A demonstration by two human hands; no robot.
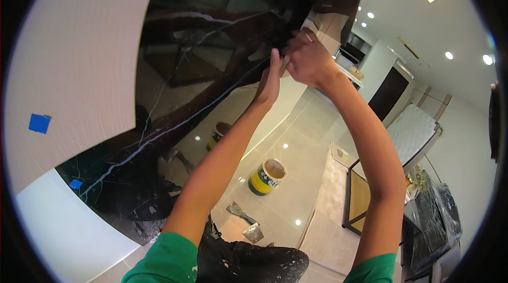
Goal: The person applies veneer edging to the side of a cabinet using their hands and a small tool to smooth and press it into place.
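Note:
Both my arms reach up to a glossy black marble wall panel (211, 55) with white veins. My left hand (271, 77) is held flat, fingers straight and pointing up, its palm side against the panel near the panel's right edge. Just to its right, touching it, my right hand (309, 60) has its fingers curled at that same edge. Whatever the right fingers pinch is hidden. Green sleeves show at the bottom of the view.
A white textured wall (84, 60) with a blue tape piece (39, 123) lies left of the panel. On the tiled floor below stand a yellow-green bucket (267, 176) and two trowels (244, 220). Plastic-wrapped furniture (434, 214) and a white padded panel (415, 133) are at right.

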